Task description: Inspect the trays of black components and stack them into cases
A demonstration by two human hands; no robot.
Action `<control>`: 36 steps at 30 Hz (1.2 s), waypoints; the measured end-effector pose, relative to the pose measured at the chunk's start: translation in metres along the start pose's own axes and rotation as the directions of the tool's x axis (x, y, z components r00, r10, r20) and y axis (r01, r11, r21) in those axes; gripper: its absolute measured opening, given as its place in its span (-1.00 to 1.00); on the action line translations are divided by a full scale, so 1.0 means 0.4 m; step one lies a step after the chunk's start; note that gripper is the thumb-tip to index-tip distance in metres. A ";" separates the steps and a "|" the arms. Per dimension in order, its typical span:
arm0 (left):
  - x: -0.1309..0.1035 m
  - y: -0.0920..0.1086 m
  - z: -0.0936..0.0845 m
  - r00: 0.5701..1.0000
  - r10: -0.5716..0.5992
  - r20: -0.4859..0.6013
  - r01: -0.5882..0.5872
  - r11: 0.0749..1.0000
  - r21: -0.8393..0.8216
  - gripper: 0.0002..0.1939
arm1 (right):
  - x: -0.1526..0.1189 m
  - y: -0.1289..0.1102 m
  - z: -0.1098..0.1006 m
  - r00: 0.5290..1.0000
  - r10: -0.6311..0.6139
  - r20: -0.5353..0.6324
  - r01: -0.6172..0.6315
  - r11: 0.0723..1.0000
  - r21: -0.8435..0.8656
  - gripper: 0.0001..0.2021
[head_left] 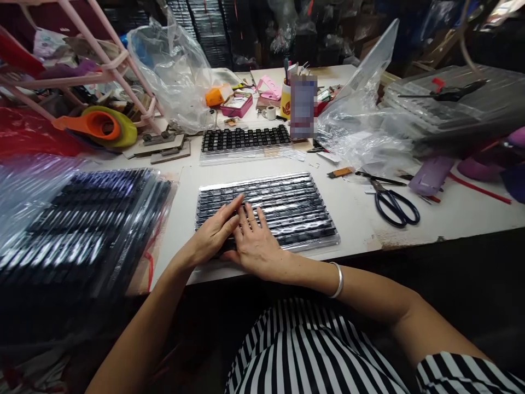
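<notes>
A clear plastic tray (pixel 287 210) with rows of black strips lies flat on the white table in front of me. Both my hands rest on its left part, close together. My left hand (pixel 214 231) has its fingers stretched out toward the middle of the tray. Beside it, my right hand (pixel 256 243) lies flat with its fingers spread, a ring on one of them. Neither hand grips anything that I can see. Behind this tray sits a second tray (pixel 246 139) holding small black parts in rows.
Stacked trays of black strips (pixel 94 219) stand at the left. Dark-handled scissors (pixel 396 208) and an orange cutter (pixel 340 172) lie at the right. Farther back are a yellow mug (pixel 286 101), a pink box (pixel 237 105) and clear plastic bags (pixel 172 76). A pink rack (pixel 118 60) rises at left.
</notes>
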State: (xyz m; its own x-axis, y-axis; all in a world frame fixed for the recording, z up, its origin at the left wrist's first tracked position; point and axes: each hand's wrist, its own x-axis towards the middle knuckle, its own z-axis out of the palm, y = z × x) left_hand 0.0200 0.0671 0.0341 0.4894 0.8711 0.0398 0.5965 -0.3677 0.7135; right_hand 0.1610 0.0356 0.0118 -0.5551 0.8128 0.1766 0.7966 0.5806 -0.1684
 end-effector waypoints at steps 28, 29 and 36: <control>0.006 0.010 0.072 0.939 -0.249 -0.237 0.341 0.589 0.732 -0.19 | -0.027 0.365 -0.137 0.972 0.004 0.235 -0.027 0.995 0.095 -0.17; 0.005 0.011 0.072 0.939 -0.251 -0.235 0.341 0.592 0.730 -0.19 | -0.015 0.367 -0.127 0.973 0.001 0.233 -0.024 0.995 0.099 -0.17; -0.003 -0.001 0.054 0.958 -0.204 -0.202 0.287 0.665 0.689 -0.11 | 0.037 0.374 -0.071 0.990 0.009 0.143 -0.013 1.000 0.023 -0.25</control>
State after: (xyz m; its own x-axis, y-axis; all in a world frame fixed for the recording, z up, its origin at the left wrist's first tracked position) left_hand 0.0330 0.0593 0.0186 0.2187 0.9752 0.0341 0.9757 -0.2189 0.0036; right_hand 0.2787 0.1331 0.0167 -0.5762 0.8165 0.0351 0.7978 0.5713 -0.1929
